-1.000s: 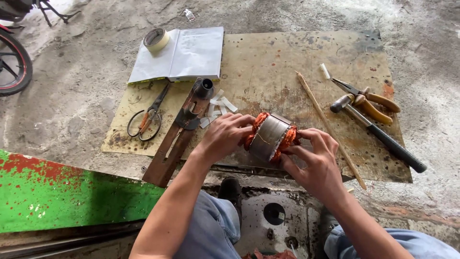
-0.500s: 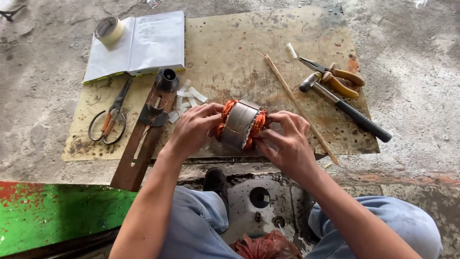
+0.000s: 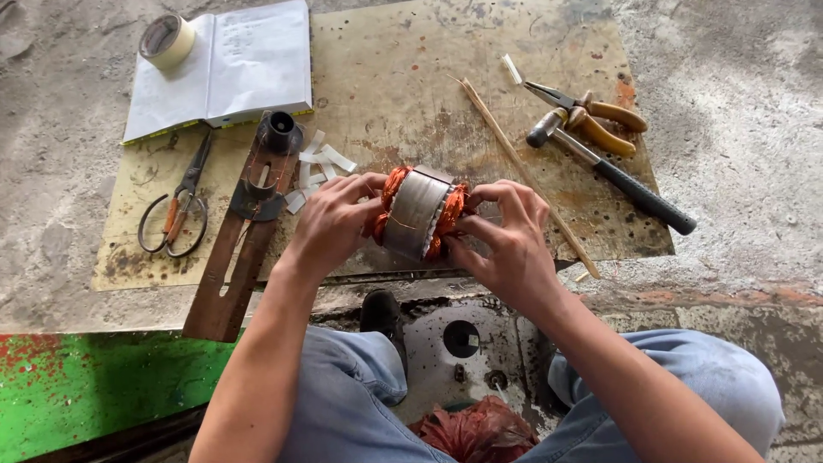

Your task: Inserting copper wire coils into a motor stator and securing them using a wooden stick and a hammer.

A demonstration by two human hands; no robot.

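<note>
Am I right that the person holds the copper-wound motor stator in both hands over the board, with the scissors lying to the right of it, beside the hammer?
Not quite. In the head view both hands hold the stator over the board, but the scissors lie to its left, below the open book. Beside the hammer on the right lie the pliers.

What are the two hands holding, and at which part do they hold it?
Both hold one motor stator. The left hand grips its left copper winding end, the right hand its right winding end.
</note>
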